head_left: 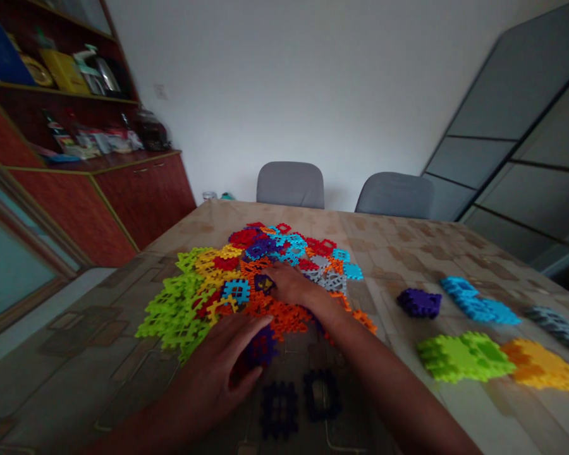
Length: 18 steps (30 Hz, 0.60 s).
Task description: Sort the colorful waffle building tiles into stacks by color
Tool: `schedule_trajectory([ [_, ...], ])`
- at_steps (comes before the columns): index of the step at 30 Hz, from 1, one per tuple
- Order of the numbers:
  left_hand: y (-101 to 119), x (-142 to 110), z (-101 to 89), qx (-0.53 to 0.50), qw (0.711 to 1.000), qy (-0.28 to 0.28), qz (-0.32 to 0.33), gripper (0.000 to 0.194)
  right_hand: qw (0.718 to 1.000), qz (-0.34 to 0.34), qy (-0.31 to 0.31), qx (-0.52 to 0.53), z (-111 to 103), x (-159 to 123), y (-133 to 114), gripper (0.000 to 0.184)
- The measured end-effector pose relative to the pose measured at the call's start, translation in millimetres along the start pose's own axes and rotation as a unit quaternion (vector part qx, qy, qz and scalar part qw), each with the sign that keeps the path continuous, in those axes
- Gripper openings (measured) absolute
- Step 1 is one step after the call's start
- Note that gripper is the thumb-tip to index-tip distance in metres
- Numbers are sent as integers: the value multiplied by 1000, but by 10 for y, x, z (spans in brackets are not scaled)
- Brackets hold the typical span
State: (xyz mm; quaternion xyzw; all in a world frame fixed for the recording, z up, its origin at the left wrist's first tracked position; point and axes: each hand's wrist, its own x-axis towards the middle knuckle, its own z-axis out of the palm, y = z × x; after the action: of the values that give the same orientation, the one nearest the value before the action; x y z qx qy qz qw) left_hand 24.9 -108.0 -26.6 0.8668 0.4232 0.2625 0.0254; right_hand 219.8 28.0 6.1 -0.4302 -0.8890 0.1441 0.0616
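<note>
Right hand: stretched over mid-frame, fingertips at a dark purple piece within the pile; whether they close on it, I cannot tell.
Left hand: lower frame, left of centre, thumb and fingers apart beside a purple block; any grip is unclear.
Pile: notched plastic pieces filling mid-frame, ragged-edged, green along its left side, gray and blue at its right.
Loose squares: between the forearms at bottom centre, 1 gridded square and 1 open-centred square, just apart.
Sorted groups: 5 at right, the purple group nearest the pile.
Tabletop: a strip of room separates pile from groups; its far edge meets 2 gray chairs.
</note>
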Motion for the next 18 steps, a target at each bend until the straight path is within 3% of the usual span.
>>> schedule_trajectory([
  [6, -134, 36, -8, 25, 999, -1, -22, 55, 999, -19, 25, 23, -11, -12, 37, 29],
  [10, -173, 37, -7, 29, 999, -17, -22, 54, 997, -24, 62, 46, -52, -136, 80, 41],
  [14, -159, 29, 2, 24, 999, -14, -17, 54, 990, -22, 105, 88, -63, -383, 183, 55],
  [18, -180, 31, 11, 16, 1000, -10, -24, 53, 980, -30, 138, 143, -28, -827, 256, 61],
])
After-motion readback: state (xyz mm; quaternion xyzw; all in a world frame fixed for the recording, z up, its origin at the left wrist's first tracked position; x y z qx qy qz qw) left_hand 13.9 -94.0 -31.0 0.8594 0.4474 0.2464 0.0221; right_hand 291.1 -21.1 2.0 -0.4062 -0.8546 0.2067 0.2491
